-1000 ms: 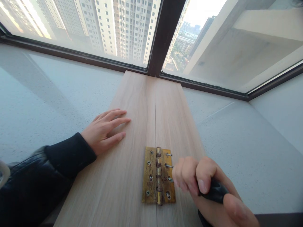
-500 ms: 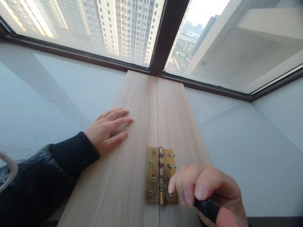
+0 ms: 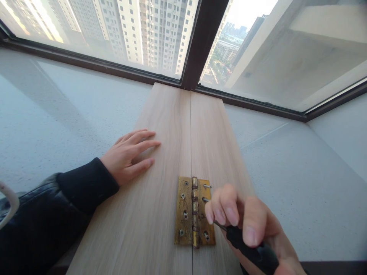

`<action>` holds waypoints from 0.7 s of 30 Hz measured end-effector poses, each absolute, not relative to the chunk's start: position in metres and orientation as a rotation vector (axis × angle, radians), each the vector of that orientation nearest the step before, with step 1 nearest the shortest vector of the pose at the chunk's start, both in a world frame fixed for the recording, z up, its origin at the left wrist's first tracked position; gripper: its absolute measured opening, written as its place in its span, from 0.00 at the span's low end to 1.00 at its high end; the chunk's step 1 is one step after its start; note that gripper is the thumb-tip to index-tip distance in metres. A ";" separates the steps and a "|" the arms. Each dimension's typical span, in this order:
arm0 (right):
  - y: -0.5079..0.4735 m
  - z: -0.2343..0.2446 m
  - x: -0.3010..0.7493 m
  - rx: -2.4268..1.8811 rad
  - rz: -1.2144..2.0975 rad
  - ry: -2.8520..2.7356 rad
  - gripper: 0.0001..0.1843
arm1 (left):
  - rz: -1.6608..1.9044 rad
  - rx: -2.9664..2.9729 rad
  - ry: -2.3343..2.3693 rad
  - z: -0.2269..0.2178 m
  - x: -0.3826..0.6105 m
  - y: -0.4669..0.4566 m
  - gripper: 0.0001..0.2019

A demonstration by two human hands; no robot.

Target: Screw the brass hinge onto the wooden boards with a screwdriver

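Note:
My left hand (image 3: 130, 154) lies flat with spread fingers on the left wooden board (image 3: 166, 126). In my right hand (image 3: 255, 221) is a black-handled screwdriver (image 3: 249, 246), its thin shaft pointing up and left toward the hinge. A worn brass hinge (image 3: 189, 221) spans the seam between the left board and the right wooden board (image 3: 213, 133). Several screws sit in its left leaf. On the right leaf, two screws (image 3: 207, 186) stick out at the top and another (image 3: 206, 235) sits lower. My right fingers cover part of that leaf, and the screwdriver's tip is hidden.
A pale speckled sill (image 3: 71, 103) lies on both sides of the boards. Behind their far ends runs a dark window frame (image 3: 190, 49) with glass panes. A whitish curved cable (image 3: 11, 206) shows at the left edge, by my dark sleeve (image 3: 51, 214).
My right hand has turned and its fingers have risen, so more of the screwdriver's handle and some shaft now show. My left hand stays in place on the board.

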State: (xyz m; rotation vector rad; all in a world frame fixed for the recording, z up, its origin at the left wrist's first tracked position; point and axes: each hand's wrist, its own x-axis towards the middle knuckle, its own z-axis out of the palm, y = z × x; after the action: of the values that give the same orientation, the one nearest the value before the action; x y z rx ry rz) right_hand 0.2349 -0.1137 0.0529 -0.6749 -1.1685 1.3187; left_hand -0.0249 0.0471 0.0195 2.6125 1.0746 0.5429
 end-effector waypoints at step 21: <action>-0.109 0.062 0.226 -0.613 1.559 -1.016 0.20 | 0.549 2.606 1.068 0.020 -0.025 0.047 0.22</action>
State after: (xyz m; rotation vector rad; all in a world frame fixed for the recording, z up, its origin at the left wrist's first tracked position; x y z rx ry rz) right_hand 0.2260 -0.1087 0.0615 -0.6130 -1.0156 1.5586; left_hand -0.0250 0.0467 0.0201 2.6058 1.0681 0.5490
